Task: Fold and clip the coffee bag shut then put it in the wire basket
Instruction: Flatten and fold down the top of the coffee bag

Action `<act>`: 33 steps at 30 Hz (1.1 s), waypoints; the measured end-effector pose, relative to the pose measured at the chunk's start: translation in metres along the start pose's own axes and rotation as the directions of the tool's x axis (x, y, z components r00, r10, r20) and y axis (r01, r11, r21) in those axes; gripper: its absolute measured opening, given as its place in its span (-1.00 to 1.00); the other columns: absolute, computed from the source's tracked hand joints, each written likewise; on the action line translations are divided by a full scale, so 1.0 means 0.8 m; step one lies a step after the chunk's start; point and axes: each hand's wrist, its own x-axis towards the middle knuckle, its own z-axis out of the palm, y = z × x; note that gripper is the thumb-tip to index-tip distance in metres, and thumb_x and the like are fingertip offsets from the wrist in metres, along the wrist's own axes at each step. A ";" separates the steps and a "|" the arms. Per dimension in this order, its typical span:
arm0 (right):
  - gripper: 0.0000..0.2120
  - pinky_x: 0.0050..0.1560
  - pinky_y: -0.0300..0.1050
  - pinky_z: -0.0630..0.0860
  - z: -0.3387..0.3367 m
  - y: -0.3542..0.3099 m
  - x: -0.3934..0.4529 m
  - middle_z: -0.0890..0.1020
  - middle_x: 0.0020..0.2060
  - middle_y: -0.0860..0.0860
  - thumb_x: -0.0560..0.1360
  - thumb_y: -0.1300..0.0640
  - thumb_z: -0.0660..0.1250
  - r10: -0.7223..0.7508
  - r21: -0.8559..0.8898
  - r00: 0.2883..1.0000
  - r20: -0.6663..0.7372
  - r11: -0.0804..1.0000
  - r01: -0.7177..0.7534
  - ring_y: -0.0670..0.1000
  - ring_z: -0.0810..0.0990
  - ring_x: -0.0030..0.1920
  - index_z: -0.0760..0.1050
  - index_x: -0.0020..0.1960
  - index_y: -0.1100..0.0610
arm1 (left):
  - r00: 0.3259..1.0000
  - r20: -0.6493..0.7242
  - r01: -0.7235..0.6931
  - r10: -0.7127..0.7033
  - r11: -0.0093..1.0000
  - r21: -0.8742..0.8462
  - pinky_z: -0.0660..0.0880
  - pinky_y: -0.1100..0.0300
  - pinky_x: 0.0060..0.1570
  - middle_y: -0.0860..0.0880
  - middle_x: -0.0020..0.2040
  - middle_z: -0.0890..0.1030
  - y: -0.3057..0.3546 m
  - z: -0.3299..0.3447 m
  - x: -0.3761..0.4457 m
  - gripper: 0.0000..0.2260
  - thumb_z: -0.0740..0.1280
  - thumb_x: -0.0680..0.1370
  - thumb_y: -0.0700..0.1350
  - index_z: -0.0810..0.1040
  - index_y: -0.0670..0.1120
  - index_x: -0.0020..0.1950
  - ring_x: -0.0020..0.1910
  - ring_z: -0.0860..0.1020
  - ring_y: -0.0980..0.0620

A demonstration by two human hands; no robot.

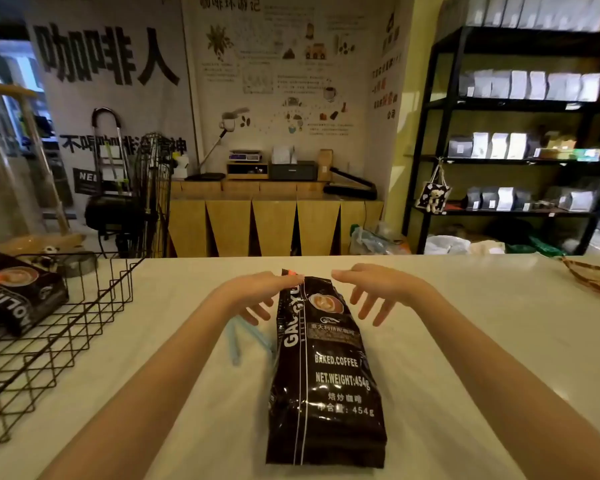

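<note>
A black coffee bag (pixel 326 375) lies flat on the white counter, its top end pointing away from me. My left hand (pixel 257 294) hovers at the bag's top left corner, fingers spread, thumb touching or nearly touching the top edge. On the other side, my right hand (pixel 378 289) is open with fingers apart, just right of the bag's top and clear of it. A light blue clip (pixel 238 341) lies on the counter left of the bag, partly under my left hand. The black wire basket (pixel 66 327) stands at the left.
Another black coffee bag (pixel 14 292) lies inside the wire basket. A woven tray (pixel 596 275) sits at the counter's far right edge. Beyond the counter are a wooden cabinet (pixel 274 223) and black shelves (pixel 520 133) of bags.
</note>
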 end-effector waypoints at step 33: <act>-0.53 -0.01 0.03 0.61 0.009 -0.036 -0.014 0.62 -0.03 -0.07 0.31 0.00 0.47 -0.419 0.180 0.632 -0.651 0.724 0.666 -0.05 0.63 -0.05 0.38 0.16 -0.06 | 0.681 -0.560 -0.713 0.473 0.602 -0.360 0.51 0.11 0.10 0.10 0.27 0.47 0.036 0.015 -0.020 -0.18 0.44 0.34 -0.03 0.02 0.19 0.44 0.20 0.49 0.12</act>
